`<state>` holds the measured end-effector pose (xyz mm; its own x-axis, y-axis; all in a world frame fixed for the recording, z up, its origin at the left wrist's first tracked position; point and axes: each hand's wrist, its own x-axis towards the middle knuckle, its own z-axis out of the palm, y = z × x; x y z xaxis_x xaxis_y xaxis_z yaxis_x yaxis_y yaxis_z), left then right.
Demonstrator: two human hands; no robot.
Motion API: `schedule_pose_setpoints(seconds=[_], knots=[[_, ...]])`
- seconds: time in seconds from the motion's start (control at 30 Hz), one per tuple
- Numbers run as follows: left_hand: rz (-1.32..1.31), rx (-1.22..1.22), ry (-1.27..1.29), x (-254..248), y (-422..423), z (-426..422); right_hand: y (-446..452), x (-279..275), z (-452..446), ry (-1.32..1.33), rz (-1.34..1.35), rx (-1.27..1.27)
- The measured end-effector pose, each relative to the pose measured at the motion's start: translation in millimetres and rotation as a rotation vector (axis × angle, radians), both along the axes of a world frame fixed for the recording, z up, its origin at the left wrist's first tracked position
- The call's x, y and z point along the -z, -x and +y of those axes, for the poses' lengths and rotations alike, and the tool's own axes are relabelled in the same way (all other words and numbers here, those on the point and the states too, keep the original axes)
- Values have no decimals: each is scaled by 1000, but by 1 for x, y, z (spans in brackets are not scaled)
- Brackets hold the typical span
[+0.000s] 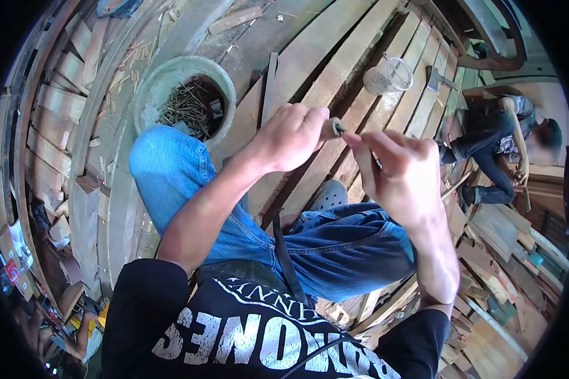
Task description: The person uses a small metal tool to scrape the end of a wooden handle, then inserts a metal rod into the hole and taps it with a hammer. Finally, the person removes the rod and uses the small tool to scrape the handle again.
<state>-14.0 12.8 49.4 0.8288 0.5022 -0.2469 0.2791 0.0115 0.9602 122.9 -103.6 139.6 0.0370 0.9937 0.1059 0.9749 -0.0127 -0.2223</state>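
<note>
My left hand (291,138) is closed around a short, brownish cylindrical piece (330,129), whose end sticks out past the thumb. My right hand (401,170) is closed too, with thumb and fingertips pinched at a dark spot on that end. Whatever lies between those fingertips is too small to make out. Both hands are raised over wooden planks (354,69), in front of my bent knees. Left of my left hand stands a bucket (144,104) with many thin nails (186,110) inside.
A clear plastic container (389,77) and a hatchet (433,79) rest on the planks. Another person (509,136) sits at the right, holding a stick. Wood scraps (499,278) pile up at the lower right, and boards (63,104) line the left. More people show at the lower left.
</note>
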Motion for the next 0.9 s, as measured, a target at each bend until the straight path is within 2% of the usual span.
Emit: schedule_pose_setpoints(seconds=[0.03, 0.1, 0.13, 0.17, 0.2, 0.23, 0.27, 0.3, 0.37, 0.43, 0.5, 0.57, 0.6, 0.63, 0.7, 0.77, 0.9], knots=[[-3, 6, 5, 2, -1, -2, 1, 1, -1, 5, -3, 6], [-74, -65, 242, 7, -5, -1, 1, 0, 4, -159, -27, 1], [-178, 192, -454, 3, -3, -5, -24, -3, 10, -346, -111, 117], [-62, 361, 160, 9, -3, -16, -52, -10, 11, -533, -196, 232], [-215, 271, 8, 20, -5, -35, -58, -21, 8, -529, -202, 226], [-367, 169, -163, 33, -9, -44, -63, -33, 10, -620, -149, 333], [-217, 166, 247, 42, -11, -37, -66, -41, 15, -724, -92, 436], [-146, 227, 394, 28, -5, -21, -47, -22, 13, -716, 289, 413], [-133, 288, 523, 15, 2, 5, -27, -20, -3, -237, 211, 264], [-190, 346, 610, 16, 5, 8, -12, -30, -1, -223, 234, 309], [-459, 351, 785, 12, 1, 3, -4, -40, 4, -213, 247, 339], [-463, 351, 784, 5, 1, -4, 5, -48, 1, -194, 187, 252], [-448, 311, 756, 2, 0, -7, 21, -55, -1, -113, 260, 318], [-433, 275, 723, 0, -1, -9, 27, -61, -3, -30, 186, 283], [-465, 275, 618, 2, -2, -7, 34, -49, -6, -105, 318, 278], [-321, 135, 373, 5, -1, -9, 33, -43, -8, -106, 302, 332], [-349, -34, 318, -2, 3, -9, 28, -33, -12, -139, 371, 313]])
